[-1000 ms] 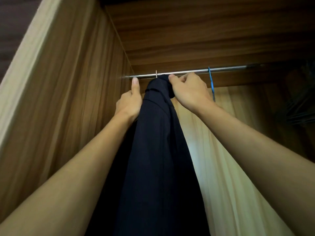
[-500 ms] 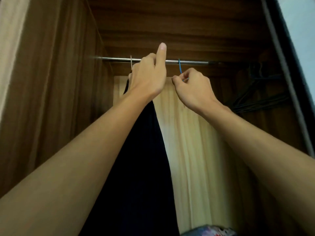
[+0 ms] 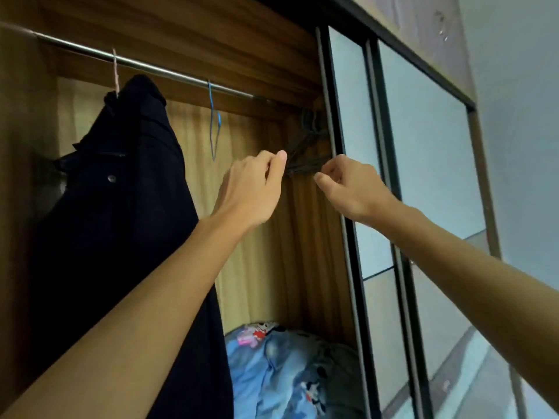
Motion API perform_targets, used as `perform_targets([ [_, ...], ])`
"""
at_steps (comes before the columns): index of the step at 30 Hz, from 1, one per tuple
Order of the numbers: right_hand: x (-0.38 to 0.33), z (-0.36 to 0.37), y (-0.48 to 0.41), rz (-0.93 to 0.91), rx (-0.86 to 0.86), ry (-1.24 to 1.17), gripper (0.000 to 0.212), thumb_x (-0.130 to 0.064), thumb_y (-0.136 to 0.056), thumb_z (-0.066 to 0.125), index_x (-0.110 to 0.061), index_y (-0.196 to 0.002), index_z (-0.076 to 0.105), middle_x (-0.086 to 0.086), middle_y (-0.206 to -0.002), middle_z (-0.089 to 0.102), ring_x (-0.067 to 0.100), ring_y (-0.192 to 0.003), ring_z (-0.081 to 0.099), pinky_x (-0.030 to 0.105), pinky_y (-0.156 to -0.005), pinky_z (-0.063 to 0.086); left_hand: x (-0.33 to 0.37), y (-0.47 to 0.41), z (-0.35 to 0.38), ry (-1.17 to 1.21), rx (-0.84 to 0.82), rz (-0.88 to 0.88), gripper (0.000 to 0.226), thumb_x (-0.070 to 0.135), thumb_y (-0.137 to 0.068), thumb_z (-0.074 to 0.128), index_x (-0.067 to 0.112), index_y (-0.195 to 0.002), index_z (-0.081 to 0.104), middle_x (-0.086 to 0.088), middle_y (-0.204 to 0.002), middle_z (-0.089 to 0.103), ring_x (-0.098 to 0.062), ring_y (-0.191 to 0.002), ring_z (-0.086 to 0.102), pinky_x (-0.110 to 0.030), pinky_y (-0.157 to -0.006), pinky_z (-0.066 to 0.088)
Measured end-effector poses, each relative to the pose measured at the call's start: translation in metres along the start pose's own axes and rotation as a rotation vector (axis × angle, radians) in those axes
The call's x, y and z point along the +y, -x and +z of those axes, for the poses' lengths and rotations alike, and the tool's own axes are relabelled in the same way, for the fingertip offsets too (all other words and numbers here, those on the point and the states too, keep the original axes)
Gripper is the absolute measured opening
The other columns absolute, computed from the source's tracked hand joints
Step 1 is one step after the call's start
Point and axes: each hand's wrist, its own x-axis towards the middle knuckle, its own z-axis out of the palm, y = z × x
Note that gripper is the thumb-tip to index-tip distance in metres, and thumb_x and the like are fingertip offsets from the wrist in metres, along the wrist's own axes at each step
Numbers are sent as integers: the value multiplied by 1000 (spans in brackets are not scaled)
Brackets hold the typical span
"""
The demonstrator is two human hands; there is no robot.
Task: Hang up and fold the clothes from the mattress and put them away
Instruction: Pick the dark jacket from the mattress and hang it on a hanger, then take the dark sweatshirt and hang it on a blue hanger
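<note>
Trousers: dark trousers (image 3: 130,182) hang from a pink hanger (image 3: 115,71) on the wardrobe rail (image 3: 169,72).
Hands: left hand (image 3: 252,189) and right hand (image 3: 352,186) are apart with fingers curled, flanking the dark hangers (image 3: 305,164); whether they grip is unclear.
Blue hanger (image 3: 214,122): on the rail.

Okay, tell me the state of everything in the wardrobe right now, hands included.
Dark garment: hung on the rail, on a pale hanger.
Blue hanger: on the rail, empty.
Dark hangers: bunched at the rail's right end, empty.
Left hand: fingers curled beside the dark hangers; grip unclear.
Right hand: fingers curled near them; grip unclear.
Sliding door: slid aside.
Blue bedding: lying crumpled.
</note>
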Motion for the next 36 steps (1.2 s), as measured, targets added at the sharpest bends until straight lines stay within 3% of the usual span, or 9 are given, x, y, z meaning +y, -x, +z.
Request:
perform_targets([
  [3,23,-31,39,81,-79,119,48,-43,-98,49,-13,-136,49,6,-124,62,21,-105,59,30,-85,45,19,21,22,85,-93,-25,40,49,-105,28,23,-103,60,2,-88,58,-21,-88,56,-33,-75,38],
  [7,50,-76,93,141,-140,402,63,-42,-99,48,-13,-151,28,12,-149,43,31,-132,46,43,-109,40,53,51,50,218,-218,-64,43,47,-105,30,23,-128,57,-2,-114,61,-21,-106,55,-35,-88,43],
  [13,80,-139,168,232,-235,681,65,-45,-99,47,-13,-151,26,13,-150,40,34,-133,43,45,-110,34,111,96,103,432,-386,-57,46,48,-104,33,23,-138,52,-7,-138,55,-25,-123,53,-38,-101,43],
  [24,113,-267,339,545,-270,885,65,-42,-99,48,-13,-152,25,8,-154,34,29,-139,35,41,-114,28,293,193,176,716,-656,111,44,39,-104,41,13,-138,52,-14,-141,53,-31,-129,50,-38,-105,39],
  [36,47,-454,570,899,-261,1094,67,-45,-97,48,-13,-152,25,8,-158,28,27,-146,26,42,-119,24,516,350,115,920,-939,267,48,40,-104,40,18,-147,42,-10,-152,43,-26,-139,42,-39,-111,36],
])
